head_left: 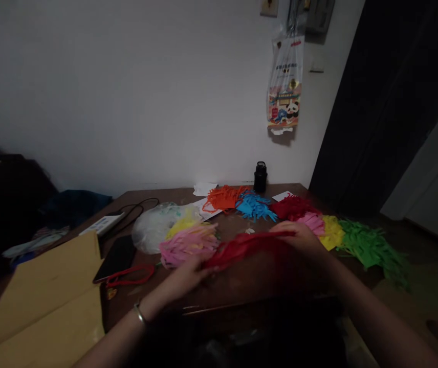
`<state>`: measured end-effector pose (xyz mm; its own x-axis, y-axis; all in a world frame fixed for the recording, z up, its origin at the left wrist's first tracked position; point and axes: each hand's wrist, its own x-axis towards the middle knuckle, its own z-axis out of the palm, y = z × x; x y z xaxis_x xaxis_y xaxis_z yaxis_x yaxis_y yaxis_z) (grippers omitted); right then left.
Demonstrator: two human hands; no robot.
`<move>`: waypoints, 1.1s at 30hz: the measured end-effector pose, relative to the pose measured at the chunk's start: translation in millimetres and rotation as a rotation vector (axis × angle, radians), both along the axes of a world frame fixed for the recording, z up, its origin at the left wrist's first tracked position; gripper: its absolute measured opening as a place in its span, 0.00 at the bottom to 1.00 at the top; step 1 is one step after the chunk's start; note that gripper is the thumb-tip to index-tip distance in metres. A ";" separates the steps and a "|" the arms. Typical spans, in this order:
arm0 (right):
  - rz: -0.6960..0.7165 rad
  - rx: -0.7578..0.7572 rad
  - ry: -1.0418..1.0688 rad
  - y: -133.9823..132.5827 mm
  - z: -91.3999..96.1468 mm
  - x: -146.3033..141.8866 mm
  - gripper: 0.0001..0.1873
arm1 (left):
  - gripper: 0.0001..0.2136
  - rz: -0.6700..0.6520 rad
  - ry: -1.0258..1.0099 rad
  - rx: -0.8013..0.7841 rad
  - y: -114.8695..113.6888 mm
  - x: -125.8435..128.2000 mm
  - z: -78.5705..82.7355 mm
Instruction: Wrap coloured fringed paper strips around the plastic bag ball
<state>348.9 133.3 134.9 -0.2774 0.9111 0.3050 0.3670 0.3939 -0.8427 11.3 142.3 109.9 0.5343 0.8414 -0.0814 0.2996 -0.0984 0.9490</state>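
Red strips (pixel 249 246) hang between both hands, low over the near part of the bench (pixel 238 282); motion blur hides whether they touch the top. Left hand (pixel 188 273) has its fingers closed on the left end, right hand (pixel 299 235) has its fingers round the right end; exact grip on the right is too blurred to call. To handle this well, I'd pinch lightly at the ends, hold both at one height, and go slow: thin strips like these probably tear or tangle if tugged. Main snag risk is the pink bundle (pixel 188 246), right beside the left hand; can't tell if they touch. Yellow strips (pixel 183 223) and a clear plastic bag (pixel 146 230) sit behind it. On the right, the right hand overlaps the near edge of a row: dark red bundle (pixel 293 206), pink piece (pixel 311 222), yellow piece (pixel 332 231), green bundle (pixel 372 244) out at the bench edge. I'd lift clear of those. Orange bundle (pixel 222 198), blue bundle (pixel 255 205) and black bottle (pixel 260 178) are at the back, out of the way. Phone (pixel 116 255), red cord (pixel 136 276) and cardboard (pixel 53 289) lie left; the cord's loop could catch the left wrist.
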 end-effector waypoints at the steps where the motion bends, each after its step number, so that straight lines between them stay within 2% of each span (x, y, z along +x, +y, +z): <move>1: 0.000 0.155 -0.063 -3.9 6.3 1.2 0.09 | 0.10 0.032 0.042 0.141 5.2 -7.0 7.7; 3: 0.037 0.540 -0.265 -15.4 7.5 -2.6 0.13 | 0.14 0.052 0.198 0.479 12.8 -21.7 16.5; 5: 0.088 0.840 -0.483 -27.3 -10.7 -13.9 0.19 | 0.17 0.044 0.402 0.739 17.4 -36.6 13.4; 6: 0.101 0.891 -0.566 -32.0 -26.5 -21.2 0.19 | 0.18 0.041 0.504 0.804 18.3 -43.5 7.6; 8: 0.107 0.906 -0.690 -37.4 -65.3 -35.1 0.17 | 0.20 0.100 0.721 0.885 15.2 -53.5 -9.7; 10: 0.060 0.898 -0.711 -38.2 -103.3 -44.5 0.16 | 0.23 0.179 0.882 0.968 3.3 -54.6 -28.3; 12: 0.037 0.861 -0.707 -37.2 -130.1 -48.1 0.18 | 0.25 0.177 0.893 1.077 -17.1 -43.3 -41.8; 14: 0.028 0.814 -0.693 -36.5 -142.9 -47.6 0.21 | 0.28 0.042 0.759 1.165 -40.0 -20.7 -48.5; 17: 0.022 0.740 -0.669 -37.2 -145.3 -44.0 0.25 | 0.28 -0.249 0.586 1.083 -58.8 19.4 -52.1; 19: 0.032 0.693 -0.658 -37.7 -143.9 -40.7 0.27 | 0.25 -0.304 0.568 0.971 -54.9 37.9 -55.5; 21: 0.045 0.659 -0.650 -38.2 -142.6 -36.6 0.28 | 0.23 -0.283 0.586 0.886 -42.8 45.2 -60.5; 25: 0.041 0.545 -0.652 -42.6 -131.8 -28.2 0.31 | 0.18 -0.235 0.636 0.821 -27.3 40.6 -67.0; 30: 0.087 0.330 -0.663 -57.8 -106.8 -24.6 0.30 | 0.09 -0.192 0.635 0.798 -40.0 37.2 -68.2; 33: 0.080 0.392 -0.591 -63.9 -106.0 -27.4 0.21 | 0.09 -0.164 0.595 0.815 -44.4 35.8 -71.7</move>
